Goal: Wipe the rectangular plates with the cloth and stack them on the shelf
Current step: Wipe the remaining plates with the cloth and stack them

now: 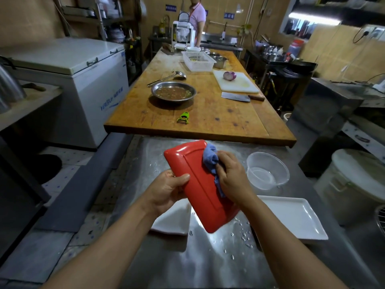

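Note:
A red rectangular plate (pixel 198 184) is held tilted above the wet steel counter (pixel 208 257), its underside toward me. My left hand (pixel 168 188) grips its left long edge, thumb on the underside. My right hand (pixel 231 174) holds a bunched blue cloth (pixel 210 158) against the plate's right edge near the far corner. On the counter lie two white rectangular plates, one under my left forearm (pixel 175 222) and one to the right (pixel 295 217). No shelf can be made out for certain.
A clear plastic bowl (pixel 267 170) with some water stands right of my hands. Beyond lies a wooden table (pixel 208 115) with a green peeler, a steel basin of sauce, a cleaver and a cutting board. A chest freezer stands left; a person stands at the far end.

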Available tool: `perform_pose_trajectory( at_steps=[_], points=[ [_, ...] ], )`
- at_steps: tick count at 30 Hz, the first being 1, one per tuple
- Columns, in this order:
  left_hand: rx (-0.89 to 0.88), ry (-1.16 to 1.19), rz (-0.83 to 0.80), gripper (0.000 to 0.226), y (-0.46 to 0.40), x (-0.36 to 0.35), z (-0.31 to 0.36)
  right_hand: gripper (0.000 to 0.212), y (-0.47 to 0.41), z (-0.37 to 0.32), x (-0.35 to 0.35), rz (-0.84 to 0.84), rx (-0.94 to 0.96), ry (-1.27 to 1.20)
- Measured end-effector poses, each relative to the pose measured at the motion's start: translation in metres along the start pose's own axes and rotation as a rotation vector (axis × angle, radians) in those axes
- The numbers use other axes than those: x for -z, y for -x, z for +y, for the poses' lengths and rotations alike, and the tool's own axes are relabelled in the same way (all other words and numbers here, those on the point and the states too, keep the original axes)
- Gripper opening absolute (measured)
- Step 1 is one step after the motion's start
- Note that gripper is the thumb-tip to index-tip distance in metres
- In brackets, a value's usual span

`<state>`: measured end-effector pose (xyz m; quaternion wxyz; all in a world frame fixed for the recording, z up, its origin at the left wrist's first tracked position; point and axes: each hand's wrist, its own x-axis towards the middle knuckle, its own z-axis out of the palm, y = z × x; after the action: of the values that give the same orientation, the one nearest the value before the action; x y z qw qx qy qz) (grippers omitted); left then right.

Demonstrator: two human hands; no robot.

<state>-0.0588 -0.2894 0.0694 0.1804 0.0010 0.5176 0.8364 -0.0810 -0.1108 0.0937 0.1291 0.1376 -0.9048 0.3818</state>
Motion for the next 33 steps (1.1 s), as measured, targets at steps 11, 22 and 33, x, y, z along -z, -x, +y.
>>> perform_pose_trajectory(
  at_steps=[11,22,33],
  points=[
    [-0.069,0.230,0.232,0.021,-0.016,-0.013,-0.007,0.019,0.044,0.018,0.001,0.117,-0.207,0.022],
    [-0.089,0.260,0.405,0.022,-0.037,-0.053,-0.034,0.032,0.085,0.016,-0.008,0.140,-0.299,0.161],
    [-0.167,-0.363,0.338,0.009,-0.066,-0.117,-0.042,0.026,0.103,0.059,0.053,0.490,-0.471,-0.083]
  ],
)
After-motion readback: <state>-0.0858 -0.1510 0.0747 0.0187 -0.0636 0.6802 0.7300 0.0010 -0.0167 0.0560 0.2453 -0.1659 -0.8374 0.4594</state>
